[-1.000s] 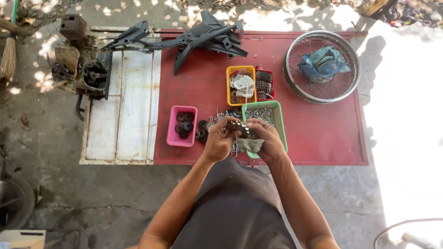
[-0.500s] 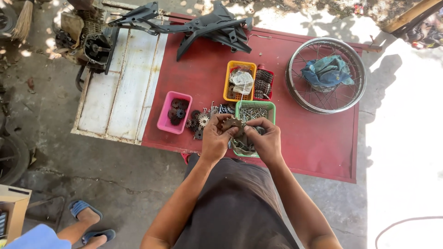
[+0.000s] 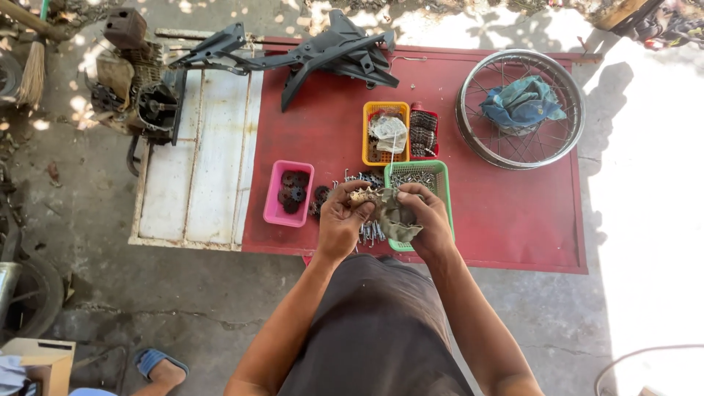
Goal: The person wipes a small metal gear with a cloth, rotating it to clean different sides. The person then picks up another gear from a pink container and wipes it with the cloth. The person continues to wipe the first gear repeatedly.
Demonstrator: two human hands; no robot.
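Head view, hidden parts: the grey rag [image 3: 400, 218] covers part of the small sprocket [image 3: 362, 196], so only its toothed upper edge shows; the loose bolts [image 3: 370, 233] on the worktop [image 3: 506, 213] are mostly behind the two hands.
Head view, hard to read: the contents of the green basket [image 3: 433, 176] look like thin metal pieces, too small to tell exactly; the dark gears in the pink tray [image 3: 290, 193] blur together.
Head view, cut off: a foot in a blue sandal [image 3: 158, 364] at the bottom edge belongs to another person; a tyre [image 3: 29, 304] is cut by the left edge.
Left hand [image 3: 339, 218]: fingers curled tight, it pinches the sprocket at its left side, just above the near edge of the worktop.
Right hand [image 3: 427, 220]: fingers closed on the rag, pressing it against the sprocket's right side.
Where the sprocket is: between both hands, over the near left corner of the green basket, not resting on anything.
Around: an orange basket [image 3: 384, 134] and a small red tray [image 3: 422, 133] stand behind the green one; a spoked wheel rim [image 3: 519, 108] with a blue cloth [image 3: 522, 103] inside lies at the right; black plastic panels [image 3: 323, 53] lie at the far edge.
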